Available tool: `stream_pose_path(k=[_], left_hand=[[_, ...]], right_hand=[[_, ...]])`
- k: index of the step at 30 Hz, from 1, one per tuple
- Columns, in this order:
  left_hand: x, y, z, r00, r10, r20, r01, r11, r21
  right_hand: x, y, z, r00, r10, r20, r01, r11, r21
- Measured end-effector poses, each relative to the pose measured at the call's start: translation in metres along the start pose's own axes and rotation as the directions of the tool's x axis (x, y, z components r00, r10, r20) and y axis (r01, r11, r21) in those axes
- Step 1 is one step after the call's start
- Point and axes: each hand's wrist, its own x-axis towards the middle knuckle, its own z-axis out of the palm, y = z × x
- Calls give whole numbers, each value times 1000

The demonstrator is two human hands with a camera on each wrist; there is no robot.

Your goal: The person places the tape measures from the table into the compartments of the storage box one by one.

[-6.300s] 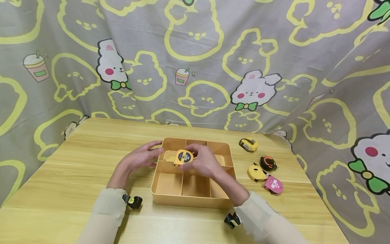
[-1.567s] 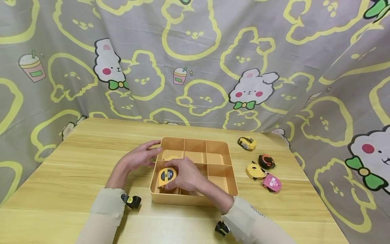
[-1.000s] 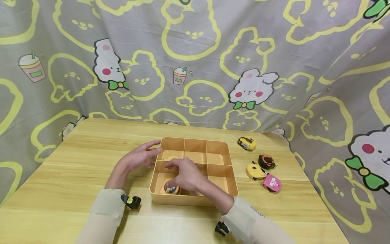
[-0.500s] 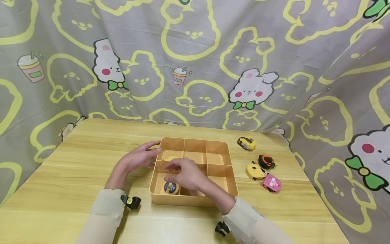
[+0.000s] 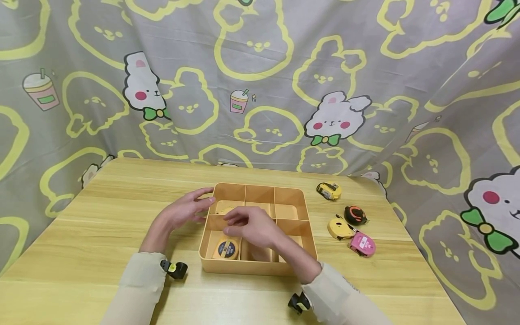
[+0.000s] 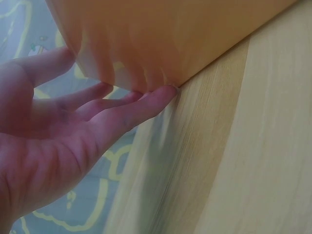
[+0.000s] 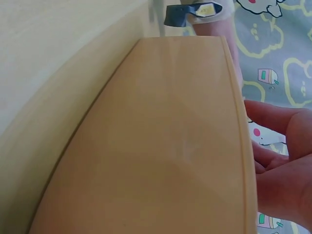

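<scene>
A tan divided organizer box (image 5: 252, 267) stands on the table. In its front left compartment lies a yellow-orange tape measure (image 5: 226, 249) with a dark round label. Part of another yellow tape measure (image 5: 225, 211) shows in the back left compartment. My right hand (image 5: 257, 228) hovers over the box's front middle, fingers loosely bent and holding nothing. At the box's left side is my left hand (image 5: 187, 212); in the left wrist view its extended fingers (image 6: 141, 105) touch the outer wall. The right wrist view shows mostly the box's front wall (image 7: 156, 136), which hides part of the right hand.
Right of the box, a yellow tape measure (image 5: 340, 228) and a pink one (image 5: 363, 244) lie close together. Just behind them sits a black and orange tape measure (image 5: 355, 215). Farther back lies another yellow tape measure (image 5: 330, 191). A patterned curtain (image 5: 268, 90) borders the table.
My right hand has carried the yellow-orange tape measure down into the front left compartment and let go of it. It has since shifted slightly up and right. My left hand stays beside the box.
</scene>
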Motion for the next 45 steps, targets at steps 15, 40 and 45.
stream_pose_path(k=[15, 40, 45], left_hand=[[1, -1, -1, 1000, 4, -8, -4, 1000, -1], [2, -1, -1, 1000, 3, 8, -3, 1000, -9], [2, -2, -1, 1000, -1, 9, 1, 1000, -11]], right_hand=[[-3, 2, -14, 999, 12, -47, -10, 999, 53], [-9, 5, -30, 984, 43, -171, -46, 999, -16], [-11, 10, -36, 978, 58, -199, -63, 998, -17]])
